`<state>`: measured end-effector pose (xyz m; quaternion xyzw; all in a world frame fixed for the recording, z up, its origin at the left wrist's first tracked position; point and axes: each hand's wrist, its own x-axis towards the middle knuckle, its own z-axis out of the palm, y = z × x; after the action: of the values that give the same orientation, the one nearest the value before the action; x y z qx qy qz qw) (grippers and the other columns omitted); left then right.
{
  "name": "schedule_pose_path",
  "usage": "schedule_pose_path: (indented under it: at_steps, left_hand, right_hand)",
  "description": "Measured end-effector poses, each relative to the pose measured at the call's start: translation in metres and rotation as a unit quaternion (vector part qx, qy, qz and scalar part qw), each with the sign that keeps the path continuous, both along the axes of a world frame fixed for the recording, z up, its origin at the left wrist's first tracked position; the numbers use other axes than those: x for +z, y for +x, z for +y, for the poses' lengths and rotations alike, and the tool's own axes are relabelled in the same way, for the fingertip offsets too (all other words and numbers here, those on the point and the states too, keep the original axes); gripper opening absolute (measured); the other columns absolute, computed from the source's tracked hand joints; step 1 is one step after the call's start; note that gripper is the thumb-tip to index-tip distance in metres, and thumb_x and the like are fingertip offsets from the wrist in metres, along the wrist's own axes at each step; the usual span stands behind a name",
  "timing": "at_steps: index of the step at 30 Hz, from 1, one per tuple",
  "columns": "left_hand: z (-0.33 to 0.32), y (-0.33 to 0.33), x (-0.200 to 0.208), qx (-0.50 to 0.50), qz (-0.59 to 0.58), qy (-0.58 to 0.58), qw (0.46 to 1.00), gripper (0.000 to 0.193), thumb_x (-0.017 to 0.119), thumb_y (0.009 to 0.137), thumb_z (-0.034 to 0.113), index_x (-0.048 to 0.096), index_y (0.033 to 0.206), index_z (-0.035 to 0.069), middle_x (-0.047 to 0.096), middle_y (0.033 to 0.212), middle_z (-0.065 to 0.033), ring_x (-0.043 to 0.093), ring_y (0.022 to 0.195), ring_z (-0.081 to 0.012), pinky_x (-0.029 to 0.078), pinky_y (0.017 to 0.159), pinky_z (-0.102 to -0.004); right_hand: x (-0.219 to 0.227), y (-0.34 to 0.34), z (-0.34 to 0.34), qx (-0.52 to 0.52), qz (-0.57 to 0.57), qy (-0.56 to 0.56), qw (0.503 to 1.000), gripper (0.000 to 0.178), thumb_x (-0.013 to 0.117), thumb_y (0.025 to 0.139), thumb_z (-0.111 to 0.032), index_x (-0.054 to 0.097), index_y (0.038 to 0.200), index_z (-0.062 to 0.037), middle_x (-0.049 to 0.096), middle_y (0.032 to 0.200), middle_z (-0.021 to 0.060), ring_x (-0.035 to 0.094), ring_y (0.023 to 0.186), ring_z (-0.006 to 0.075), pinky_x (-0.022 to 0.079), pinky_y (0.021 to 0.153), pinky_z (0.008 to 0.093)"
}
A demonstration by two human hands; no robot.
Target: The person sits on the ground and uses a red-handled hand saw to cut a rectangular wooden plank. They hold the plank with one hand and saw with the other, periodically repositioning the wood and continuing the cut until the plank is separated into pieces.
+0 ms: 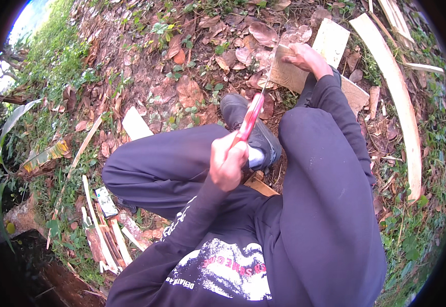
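My left hand (228,161) is closed around the red handle of a saw (248,117). The saw's thin blade shows almost edge-on and points away from me, up along the left end of a pale wooden board (287,74). Whether its teeth touch the wood I cannot tell. Pressed onto the board near that end is my right hand (307,59), its fingers curled on the wood. The board lies low over the leafy ground, beside my dark right shoe (307,92). My other dark shoe (248,123) is left of it, close under the saw handle.
Another pale plank (330,41) lies behind the board. A long curved slab (394,97) is on the right. A phone (106,201) and several wood strips (108,240) lie at the left. Dry leaves (189,92) and green plants cover the ground.
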<state>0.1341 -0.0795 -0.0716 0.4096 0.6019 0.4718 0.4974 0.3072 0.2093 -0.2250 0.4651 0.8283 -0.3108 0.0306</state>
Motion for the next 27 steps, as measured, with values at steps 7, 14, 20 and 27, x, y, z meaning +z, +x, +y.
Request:
schedule_pose_path:
  at_steps: [7,14,20,27]
  left_hand:
    - [0.033,-0.002,-0.005,-0.045,0.048,0.025,0.998,0.026,0.044,0.086,0.011,0.048,0.063,0.000,0.042,0.055,-0.0019,0.037,0.049,-0.0099,0.030,0.048,-0.0288]
    - [-0.006,-0.015,-0.004,0.002,-0.128,-0.043,0.991,0.023,0.046,0.086,0.016,0.050,0.069,0.002,0.039,0.054,0.0029,0.030,0.046,-0.0039,0.023,0.043,-0.0226]
    - [-0.018,-0.010,0.010,0.013,-0.070,-0.056,0.996,0.027,0.045,0.089,0.020,0.047,0.069,0.001,0.036,0.051,0.0017,0.027,0.042,-0.0046,0.021,0.040,-0.0225]
    - [-0.033,-0.028,0.031,0.026,-0.151,-0.040,0.987,0.028,0.048,0.085,0.026,0.050,0.071,0.001,0.038,0.054,0.0023,0.028,0.046,-0.0034,0.020,0.043,-0.0215]
  right_hand:
    - [-0.014,0.004,0.020,-0.018,0.016,0.048,0.999,0.055,0.063,0.088,-0.049,0.061,0.114,-0.0008,0.065,0.111,0.0232,0.062,0.104,0.0377,0.050,0.091,0.0455]
    - [-0.012,-0.001,0.015,-0.021,-0.030,0.060,0.998,0.059,0.063,0.087,-0.052,0.061,0.116,-0.0009,0.066,0.109,0.0225,0.064,0.103,0.0379,0.052,0.089,0.0463]
    - [0.013,0.002,0.005,-0.037,-0.038,0.014,0.998,0.060,0.061,0.088,-0.052,0.059,0.119,-0.0006,0.066,0.110,0.0220,0.063,0.104,0.0380,0.052,0.089,0.0464]
    - [0.016,0.015,0.005,-0.036,-0.003,0.020,0.999,0.068,0.061,0.086,-0.058,0.057,0.122,-0.0006,0.064,0.112,0.0245,0.062,0.106,0.0393,0.049,0.090,0.0461]
